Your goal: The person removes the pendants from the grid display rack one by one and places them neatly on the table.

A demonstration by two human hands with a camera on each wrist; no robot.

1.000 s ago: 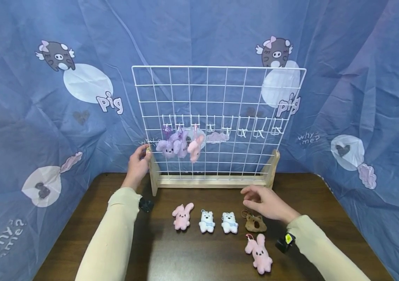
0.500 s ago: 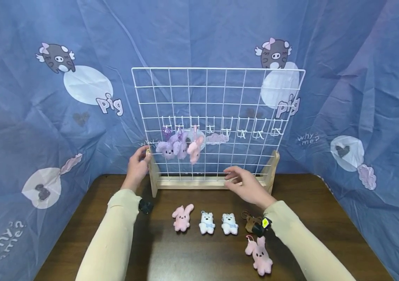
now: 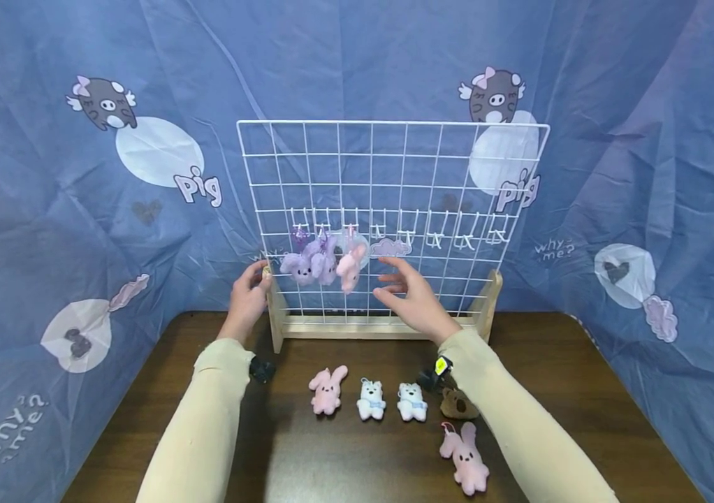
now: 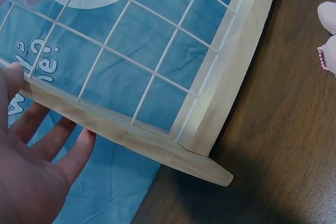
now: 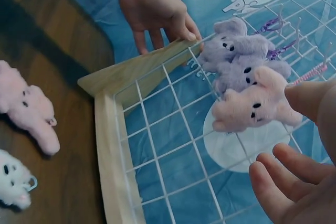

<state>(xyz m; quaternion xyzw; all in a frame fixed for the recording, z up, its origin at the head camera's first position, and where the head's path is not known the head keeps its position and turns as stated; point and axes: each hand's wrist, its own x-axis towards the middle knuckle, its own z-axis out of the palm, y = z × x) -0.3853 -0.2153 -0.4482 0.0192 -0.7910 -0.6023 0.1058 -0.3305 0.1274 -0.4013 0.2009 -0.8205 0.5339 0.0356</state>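
Observation:
My left hand (image 3: 248, 297) grips the top of the left wooden upright (image 3: 277, 307) of a white wire grid rack (image 3: 451, 157). In the left wrist view the thumb is on the grid side and the fingers lie along the outer side. From the grid's hooks hang two purple bunny plush keychains (image 3: 299, 268) and one pink bunny plush keychain (image 3: 349, 269). My right hand (image 3: 416, 300) is just right of that hanging pink bunny, thumb and fingers spread with nothing between them. In the right wrist view its thumb overlaps the bunny's ear side.
On the brown table (image 3: 332, 464) lie a pink bunny plush (image 3: 327, 391), two white bear plushes (image 3: 371, 400), a brown plush (image 3: 456, 405) partly behind the right sleeve, and another pink bunny (image 3: 467, 461). Several bare hooks (image 3: 434, 239) line the grid's right. A blue cloth (image 3: 162, 63) surrounds everything.
My right hand has moved left and up, from above the brown plush to beside the hanging pink bunny. My left hand has stayed on the upright.

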